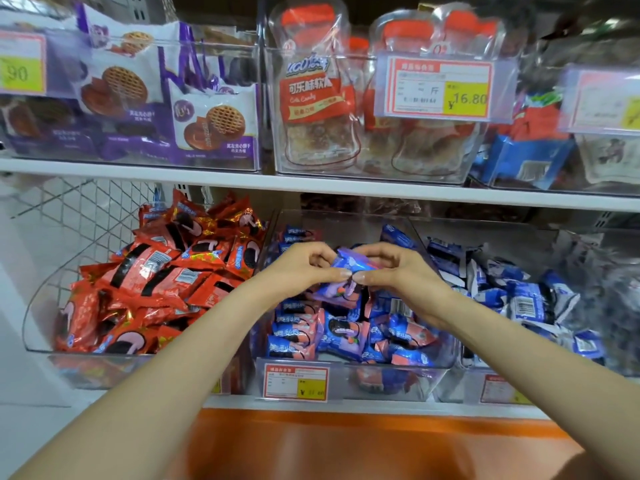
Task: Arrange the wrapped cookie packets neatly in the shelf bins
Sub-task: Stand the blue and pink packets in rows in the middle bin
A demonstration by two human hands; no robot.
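Both hands pinch one blue packet (348, 263) between thumb and curled fingers. The left hand (301, 268) has its left end and the right hand (394, 268) its right end, thumbs nearly meeting on the near edge. The packet is held level in the air above the middle bin (388, 382) and touches nothing below it.

Under it lies the blue pile (346, 334). Its front rows look partly ordered, with several packets lying flat, side by side and facing forward. Those just under the hands and toward the back are tilted and overlapping.

The red packets (166, 271) in the left bin (38, 306) are heaped at all angles, some standing on end at the back. The blue-and-white packets (519, 296) in the bin to the right are loose and crumpled too.

My judgement is that the task is at an early stage. One packet is in hand, and a small part of the middle bin is tidy. The rest of that bin and both neighbouring bins are yet to be straightened. The bins on the upper shelf (207, 174) hold other goods.
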